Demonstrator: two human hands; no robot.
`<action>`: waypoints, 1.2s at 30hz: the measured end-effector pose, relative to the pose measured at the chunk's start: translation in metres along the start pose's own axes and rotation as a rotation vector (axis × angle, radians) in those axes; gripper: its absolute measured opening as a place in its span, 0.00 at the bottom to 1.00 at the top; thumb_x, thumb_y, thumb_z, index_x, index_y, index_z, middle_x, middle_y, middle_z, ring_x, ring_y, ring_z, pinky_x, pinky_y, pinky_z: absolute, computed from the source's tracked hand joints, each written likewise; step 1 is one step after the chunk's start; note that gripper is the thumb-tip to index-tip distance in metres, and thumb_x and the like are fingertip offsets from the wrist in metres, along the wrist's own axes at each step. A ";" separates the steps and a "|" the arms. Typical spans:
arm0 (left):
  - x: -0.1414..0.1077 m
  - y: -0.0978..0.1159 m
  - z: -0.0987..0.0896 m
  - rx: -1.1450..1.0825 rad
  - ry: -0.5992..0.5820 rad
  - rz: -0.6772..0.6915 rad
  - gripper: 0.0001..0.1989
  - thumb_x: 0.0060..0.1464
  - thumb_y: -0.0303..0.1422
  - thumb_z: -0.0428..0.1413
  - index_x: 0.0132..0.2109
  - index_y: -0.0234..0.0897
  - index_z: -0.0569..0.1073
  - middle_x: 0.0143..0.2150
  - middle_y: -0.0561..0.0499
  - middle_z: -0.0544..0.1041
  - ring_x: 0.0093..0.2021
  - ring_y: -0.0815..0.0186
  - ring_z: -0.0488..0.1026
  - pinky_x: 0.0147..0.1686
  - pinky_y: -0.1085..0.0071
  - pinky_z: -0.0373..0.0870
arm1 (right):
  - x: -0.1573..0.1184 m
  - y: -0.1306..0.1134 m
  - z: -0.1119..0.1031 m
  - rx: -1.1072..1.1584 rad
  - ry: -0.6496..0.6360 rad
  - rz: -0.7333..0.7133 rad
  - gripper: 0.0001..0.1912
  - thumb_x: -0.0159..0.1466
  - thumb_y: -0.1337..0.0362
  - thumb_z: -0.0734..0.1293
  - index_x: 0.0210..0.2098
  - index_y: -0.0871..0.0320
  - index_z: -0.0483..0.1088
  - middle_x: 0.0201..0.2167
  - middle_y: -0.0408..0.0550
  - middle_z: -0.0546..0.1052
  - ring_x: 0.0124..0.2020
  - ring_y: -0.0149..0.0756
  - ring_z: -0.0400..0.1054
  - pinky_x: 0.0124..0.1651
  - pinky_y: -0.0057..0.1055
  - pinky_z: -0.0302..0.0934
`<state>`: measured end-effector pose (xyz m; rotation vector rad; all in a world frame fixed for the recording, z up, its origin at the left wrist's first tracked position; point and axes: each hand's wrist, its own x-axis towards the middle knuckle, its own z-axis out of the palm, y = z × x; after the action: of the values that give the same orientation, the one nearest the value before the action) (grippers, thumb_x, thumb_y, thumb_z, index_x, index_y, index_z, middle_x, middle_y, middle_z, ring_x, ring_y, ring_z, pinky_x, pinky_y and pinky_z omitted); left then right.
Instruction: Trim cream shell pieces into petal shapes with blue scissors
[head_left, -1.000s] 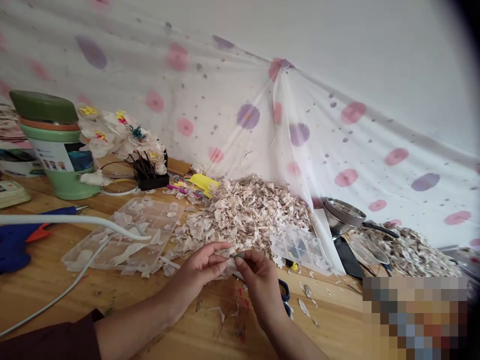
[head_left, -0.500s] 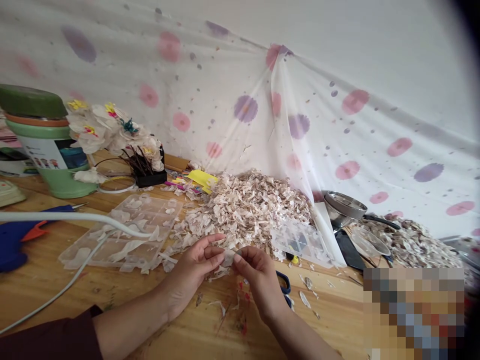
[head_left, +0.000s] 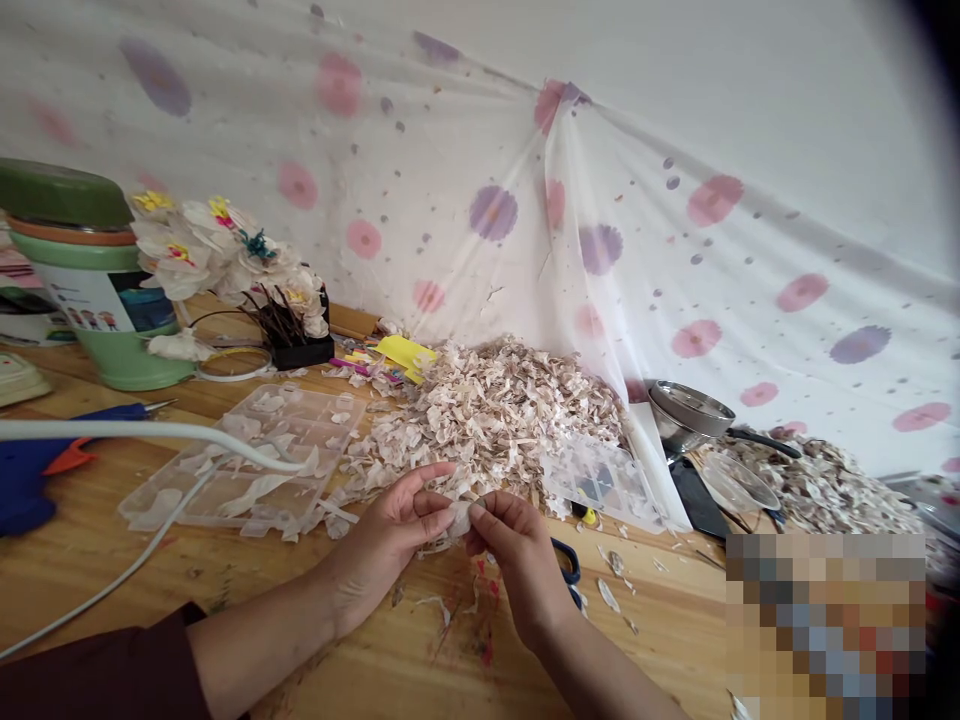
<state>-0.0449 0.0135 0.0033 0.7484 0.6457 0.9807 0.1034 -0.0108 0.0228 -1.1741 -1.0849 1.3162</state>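
Note:
Between both hands is a small, thin whitish petal-like piece. My left hand pinches its left side between thumb and fingers, with the index finger stretched out above. On the other side, my right hand grips the piece with thumb and bent fingers. Just behind the hands spreads a large heap of dry, pale papery flakes. Blue scissor handles show beside my right hand, partly hidden by it. A clear compartment tray with loose pale petals in it lies left of my left hand.
A blue glue gun and a white cable lie at left. Behind them stand a green container and white handmade flowers. To the right are a second clear tray, a phone, a metal strainer and another flake heap.
Both hands stay nearly in place. The pale piece between them has turned slightly and shows a little more of its surface. The view has shifted very slightly.

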 end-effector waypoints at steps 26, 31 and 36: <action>0.000 -0.004 -0.001 0.016 -0.072 -0.082 0.17 0.36 0.39 0.72 0.31 0.36 0.78 0.27 0.53 0.75 0.31 0.69 0.68 0.37 0.71 0.62 | 0.001 -0.001 -0.008 -0.164 -0.120 0.001 0.18 0.56 0.53 0.68 0.21 0.56 0.60 0.16 0.35 0.57 0.19 0.26 0.46 0.24 0.27 0.42; 0.001 -0.002 -0.002 0.021 -0.028 -0.033 0.16 0.37 0.37 0.71 0.34 0.37 0.78 0.28 0.54 0.74 0.30 0.69 0.66 0.35 0.70 0.60 | 0.005 -0.012 -0.023 -0.533 -0.069 -0.091 0.16 0.62 0.56 0.63 0.21 0.55 0.60 0.18 0.38 0.60 0.22 0.30 0.50 0.27 0.29 0.45; 0.003 0.001 -0.003 0.031 0.043 0.050 0.17 0.38 0.36 0.71 0.37 0.38 0.77 0.30 0.54 0.74 0.33 0.68 0.66 0.36 0.70 0.59 | 0.002 -0.013 -0.048 -0.901 0.063 -0.167 0.06 0.60 0.68 0.62 0.26 0.55 0.65 0.23 0.44 0.68 0.27 0.39 0.59 0.33 0.33 0.47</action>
<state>-0.0464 0.0176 0.0024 0.7758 0.6835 1.0369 0.1526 -0.0085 0.0299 -1.6947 -1.7642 0.6315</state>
